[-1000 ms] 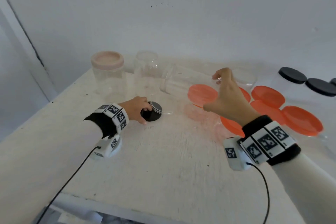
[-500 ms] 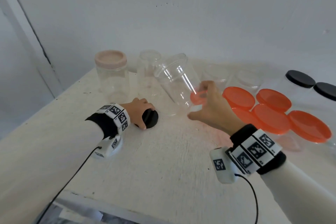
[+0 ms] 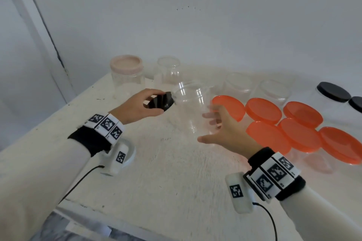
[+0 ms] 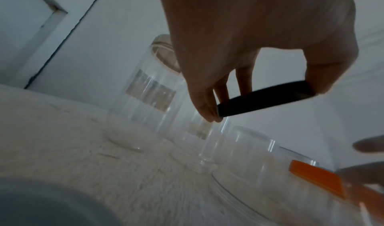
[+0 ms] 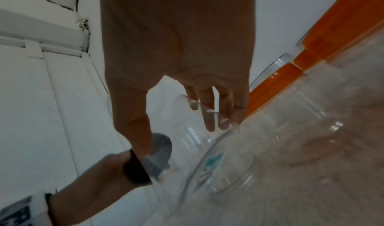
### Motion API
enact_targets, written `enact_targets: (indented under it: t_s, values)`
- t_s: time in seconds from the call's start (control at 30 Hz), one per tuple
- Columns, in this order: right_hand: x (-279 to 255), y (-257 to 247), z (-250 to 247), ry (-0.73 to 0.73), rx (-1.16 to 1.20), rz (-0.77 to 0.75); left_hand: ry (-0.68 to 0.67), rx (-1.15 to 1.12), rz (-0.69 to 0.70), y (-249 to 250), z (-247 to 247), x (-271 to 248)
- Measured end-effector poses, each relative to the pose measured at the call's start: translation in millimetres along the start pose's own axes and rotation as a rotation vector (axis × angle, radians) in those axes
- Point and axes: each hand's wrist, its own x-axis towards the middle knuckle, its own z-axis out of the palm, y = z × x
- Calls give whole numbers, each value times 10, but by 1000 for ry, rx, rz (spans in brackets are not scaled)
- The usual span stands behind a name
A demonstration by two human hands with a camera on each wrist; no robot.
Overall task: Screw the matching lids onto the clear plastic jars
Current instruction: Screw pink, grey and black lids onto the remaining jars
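Left hand: the left hand (image 3: 137, 106) is lifted above the white painted worktop (image 3: 176, 172). Its thumb and fingers pinch the edge of a small round black plastic lid (image 3: 161, 101).
Black lid: it is tilted, up in the air, just to the left of the open top of the jar in the right hand. It is very near the rim, but I cannot tell if they touch. In the left wrist view the lid (image 4: 264, 98) shows edge-on between the fingertips and the thumb.
Right hand: the right hand (image 3: 225, 129) wraps round the lower part of a tall clear plastic jar (image 3: 193, 107). The thumb is on the near side and the fingers show through the clear wall on the far side.
Clear jar: it has no lid and sits between the two hands, near the middle of the worktop. I cannot tell if its bottom rests on the worktop.
Hands: they are near each other, each holding its own thing.
Back left: a clear jar with a pale pink lid (image 3: 126, 64) stands there, with a bare clear jar (image 3: 169, 70) beside it.
Right side: six jars with round orange lids (image 3: 263, 110) stand packed together.
Far right: jars with black lids (image 3: 333, 92) stand at the edge.
Back row: more bare clear jars (image 3: 238, 84) stand behind the orange ones.
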Motion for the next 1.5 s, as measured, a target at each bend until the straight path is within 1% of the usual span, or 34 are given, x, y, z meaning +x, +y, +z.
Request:
enact_targets:
  t_s: [0.1,0.17,0.3,0.4,0.67,0.83,0.97,1.07,1.23,1.4,1.5]
  values:
    - [-3,41,75,-42,-31,13,47,-187,33,47,32,-86]
    - [21,64,117,-63,-32,24,82,-258,59,83,48,-113]
    - [80,108,186,-129,20,49,137,-318,106,153,78,-120]
    - [84,131,217,-159,71,55,154,-336,135,239,107,-119]
    - [36,225,180,-154,92,91,77,-96,280,457,273,-88]
    - [15,232,156,-54,135,45,10,-22,329,591,373,-18]
    - [27,262,161,-17,232,48,-59,57,360,679,443,35]
    - [23,256,159,-1,243,31,-85,141,404,692,503,78]
    - [20,252,164,2,252,19,-58,163,401,655,530,113]
    - [23,246,164,0,244,15,-80,164,383,650,532,102]
    - [6,214,120,-63,192,15,-95,156,368,657,522,98]
